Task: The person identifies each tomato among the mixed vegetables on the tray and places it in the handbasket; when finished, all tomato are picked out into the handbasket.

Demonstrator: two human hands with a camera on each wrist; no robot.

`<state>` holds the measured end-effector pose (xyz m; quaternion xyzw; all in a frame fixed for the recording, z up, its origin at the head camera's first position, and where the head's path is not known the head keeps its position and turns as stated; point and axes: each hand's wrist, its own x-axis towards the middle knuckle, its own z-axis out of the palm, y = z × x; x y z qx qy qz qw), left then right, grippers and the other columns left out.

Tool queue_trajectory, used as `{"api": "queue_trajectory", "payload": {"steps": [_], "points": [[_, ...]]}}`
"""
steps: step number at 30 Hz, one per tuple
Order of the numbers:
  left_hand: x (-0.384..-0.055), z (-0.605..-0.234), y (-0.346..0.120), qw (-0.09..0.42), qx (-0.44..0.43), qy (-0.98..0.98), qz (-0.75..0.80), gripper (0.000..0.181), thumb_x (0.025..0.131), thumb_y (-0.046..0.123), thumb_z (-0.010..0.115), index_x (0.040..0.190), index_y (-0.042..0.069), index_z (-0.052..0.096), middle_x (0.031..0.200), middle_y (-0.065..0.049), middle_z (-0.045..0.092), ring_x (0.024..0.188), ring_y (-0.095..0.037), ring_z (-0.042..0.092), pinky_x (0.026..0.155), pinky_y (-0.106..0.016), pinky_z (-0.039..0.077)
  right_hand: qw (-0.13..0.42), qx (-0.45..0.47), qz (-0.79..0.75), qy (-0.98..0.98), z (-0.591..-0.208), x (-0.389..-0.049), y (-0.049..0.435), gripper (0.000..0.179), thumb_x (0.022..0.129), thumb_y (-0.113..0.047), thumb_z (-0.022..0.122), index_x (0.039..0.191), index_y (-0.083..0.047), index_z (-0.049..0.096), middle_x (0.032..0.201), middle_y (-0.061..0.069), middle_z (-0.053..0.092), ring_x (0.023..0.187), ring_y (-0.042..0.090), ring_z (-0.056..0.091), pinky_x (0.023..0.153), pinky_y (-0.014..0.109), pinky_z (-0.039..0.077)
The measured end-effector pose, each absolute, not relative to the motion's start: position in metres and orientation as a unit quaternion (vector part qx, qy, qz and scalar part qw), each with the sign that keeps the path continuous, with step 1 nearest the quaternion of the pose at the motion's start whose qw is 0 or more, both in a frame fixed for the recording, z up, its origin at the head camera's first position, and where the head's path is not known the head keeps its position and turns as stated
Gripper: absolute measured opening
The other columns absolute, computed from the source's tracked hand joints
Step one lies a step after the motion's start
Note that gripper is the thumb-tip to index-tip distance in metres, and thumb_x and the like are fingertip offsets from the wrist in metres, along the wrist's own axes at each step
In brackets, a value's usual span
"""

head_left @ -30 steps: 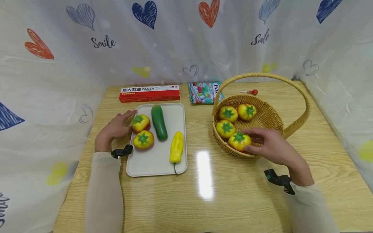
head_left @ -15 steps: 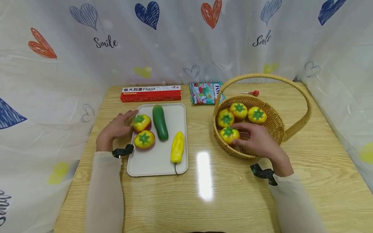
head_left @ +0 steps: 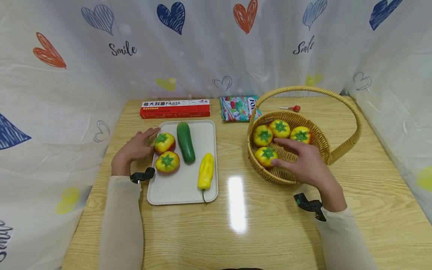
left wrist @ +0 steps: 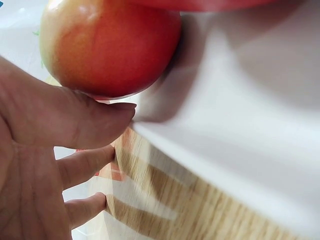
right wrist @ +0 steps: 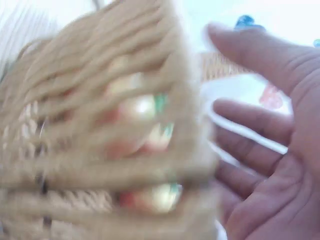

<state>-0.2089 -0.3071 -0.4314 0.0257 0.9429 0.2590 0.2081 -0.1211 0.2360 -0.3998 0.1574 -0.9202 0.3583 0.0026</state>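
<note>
My right hand [head_left: 307,161] hovers over the wicker basket [head_left: 320,138], thumb and fingers spread apart and nothing gripped. Its thumb tip is right beside a yellow-red tomato [head_left: 266,156] with a green star-shaped top, at the basket's near left. Three more such tomatoes [head_left: 280,128] lie farther back inside. The right wrist view shows the spread fingers outside the blurred basket weave [right wrist: 125,150]. At the white tray's [head_left: 175,193] left rim rests my left hand [head_left: 134,148], fingers extended. Its thumb lies against the rim, just under a red-yellow tomato [left wrist: 110,50].
On the tray also lie a second tomato [head_left: 167,162], a green cucumber-like vegetable [head_left: 185,142] and a yellow pepper [head_left: 205,172]. Behind stand a red pasta box [head_left: 174,108], a candy bag [head_left: 237,108] and a lollipop [head_left: 294,108]. The basket's tall handle [head_left: 307,88] arches over it.
My right hand moved left with a tomato inside the basket, then let go and drew slightly back right. The other tomatoes there shifted, one rolling rightward. The left hand stayed put.
</note>
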Motion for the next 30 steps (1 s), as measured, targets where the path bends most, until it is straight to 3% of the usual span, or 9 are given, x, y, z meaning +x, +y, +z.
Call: {"api": "queue_trajectory", "payload": {"steps": [4,7,14,23,27,30], "points": [[-0.209,-0.431,-0.308,0.208,0.028,0.943,0.260,0.086,0.096,0.010,0.056,0.176,0.022,0.026,0.183,-0.022,0.014,0.164,-0.063,-0.004,0.123,-0.089,0.002,-0.012,0.198,0.461,-0.865,-0.395,-0.121,0.220,0.059,0.095,-0.019,0.087,0.150,-0.014,0.068,0.149,0.013,0.071,0.136,0.036,0.069,0.114,0.036,0.057],[-0.209,-0.430,-0.308,0.209,0.027,0.942,0.262,0.085,0.096,0.011,0.056,0.176,0.021,0.026,0.183,-0.022,0.014,0.164,-0.063,-0.004,0.123,-0.089,0.002,-0.049,0.246,0.538,-0.805,-0.392,-0.124,0.198,0.060,0.094,-0.007,0.085,0.151,-0.010,0.066,0.152,0.015,0.068,0.142,0.031,0.065,0.119,0.027,0.052],[-0.209,-0.429,-0.306,0.209,0.026,0.941,0.264,0.085,0.096,0.011,0.057,0.175,0.021,0.028,0.182,-0.023,0.017,0.165,-0.062,-0.003,0.123,-0.089,0.003,-0.138,0.318,0.577,-0.739,-0.394,-0.134,0.129,0.064,0.092,-0.010,0.087,0.153,-0.012,0.065,0.156,0.003,0.067,0.147,0.021,0.061,0.125,0.039,0.048],[-0.208,-0.429,-0.306,0.211,0.015,0.939,0.270,0.085,0.096,0.011,0.057,0.175,0.024,0.028,0.183,-0.021,0.016,0.166,-0.061,-0.004,0.123,-0.089,0.003,-0.204,0.350,0.636,-0.657,-0.410,-0.158,0.055,0.062,0.094,-0.030,0.088,0.150,-0.012,0.068,0.152,0.011,0.070,0.142,0.026,0.067,0.123,0.049,0.051],[-0.207,-0.428,-0.305,0.213,0.011,0.938,0.272,0.087,0.095,0.012,0.059,0.175,0.024,0.028,0.183,-0.021,0.015,0.166,-0.060,-0.004,0.123,-0.090,0.004,-0.217,0.352,0.636,-0.652,-0.417,-0.169,0.030,0.059,0.095,-0.023,0.087,0.149,-0.009,0.068,0.152,0.013,0.069,0.142,0.031,0.066,0.122,0.055,0.050],[-0.207,-0.428,-0.305,0.212,0.011,0.939,0.269,0.086,0.095,0.013,0.059,0.175,0.025,0.029,0.183,-0.021,0.016,0.166,-0.061,-0.003,0.122,-0.090,0.005,-0.202,0.373,0.592,-0.685,-0.422,-0.177,0.010,0.057,0.095,-0.018,0.087,0.148,-0.006,0.069,0.150,0.012,0.071,0.141,0.034,0.067,0.120,0.053,0.053]]}}
